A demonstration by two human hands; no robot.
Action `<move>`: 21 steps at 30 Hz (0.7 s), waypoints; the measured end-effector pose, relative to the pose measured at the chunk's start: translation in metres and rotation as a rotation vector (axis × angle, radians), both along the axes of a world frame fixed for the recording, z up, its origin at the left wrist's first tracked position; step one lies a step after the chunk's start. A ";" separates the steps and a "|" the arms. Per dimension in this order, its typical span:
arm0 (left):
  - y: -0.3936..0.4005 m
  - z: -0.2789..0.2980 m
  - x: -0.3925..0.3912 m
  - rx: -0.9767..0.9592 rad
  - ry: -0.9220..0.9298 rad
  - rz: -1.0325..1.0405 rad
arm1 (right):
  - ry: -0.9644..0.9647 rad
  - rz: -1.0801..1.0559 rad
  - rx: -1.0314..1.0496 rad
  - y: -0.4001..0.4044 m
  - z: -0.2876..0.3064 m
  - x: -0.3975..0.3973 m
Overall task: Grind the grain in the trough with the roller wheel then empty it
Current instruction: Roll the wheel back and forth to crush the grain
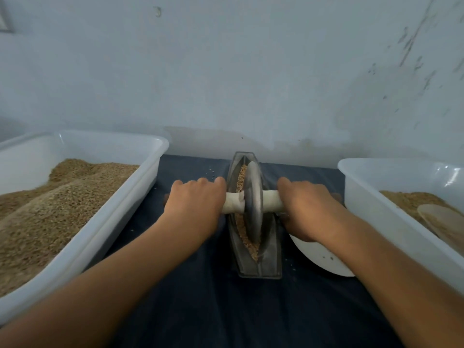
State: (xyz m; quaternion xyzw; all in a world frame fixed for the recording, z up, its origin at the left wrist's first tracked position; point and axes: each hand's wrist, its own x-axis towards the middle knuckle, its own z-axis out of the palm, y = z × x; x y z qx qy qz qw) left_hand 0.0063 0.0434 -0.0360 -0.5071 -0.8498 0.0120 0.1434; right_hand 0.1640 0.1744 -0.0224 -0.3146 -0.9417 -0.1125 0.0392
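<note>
A narrow grey metal trough [272,249] lies lengthwise on the dark cloth, pointing at the wall. Brown grain [247,241] lines its groove. A grey roller wheel [253,200] stands upright in the groove near the middle, on a cloth-wrapped axle handle [234,202]. My left hand [194,205] grips the left end of the handle. My right hand [305,209] grips the right end. Both hands lie palm down, fingers curled over the handle.
A white plastic tub [140,189] heaped with grain stands on the left. Another white tub [361,197] on the right holds grain and a flat scoop [444,219]. A white bowl [324,259] lies under my right wrist. The pale wall is just behind the trough.
</note>
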 end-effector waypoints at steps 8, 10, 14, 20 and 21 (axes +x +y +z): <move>0.045 0.013 -0.023 -0.059 -0.060 0.066 | -0.086 -0.057 -0.110 0.048 0.004 -0.044; 0.058 0.014 -0.030 -0.050 -0.041 0.069 | -0.121 -0.055 -0.137 0.060 0.006 -0.056; 0.079 0.018 -0.046 -0.031 -0.003 0.055 | -0.312 -0.069 -0.222 0.076 0.020 -0.075; 0.087 0.018 -0.053 -0.020 -0.021 0.048 | -0.466 -0.066 -0.278 0.083 0.029 -0.083; 0.085 0.017 -0.052 -0.017 -0.020 0.049 | -0.455 -0.059 -0.270 0.082 0.028 -0.082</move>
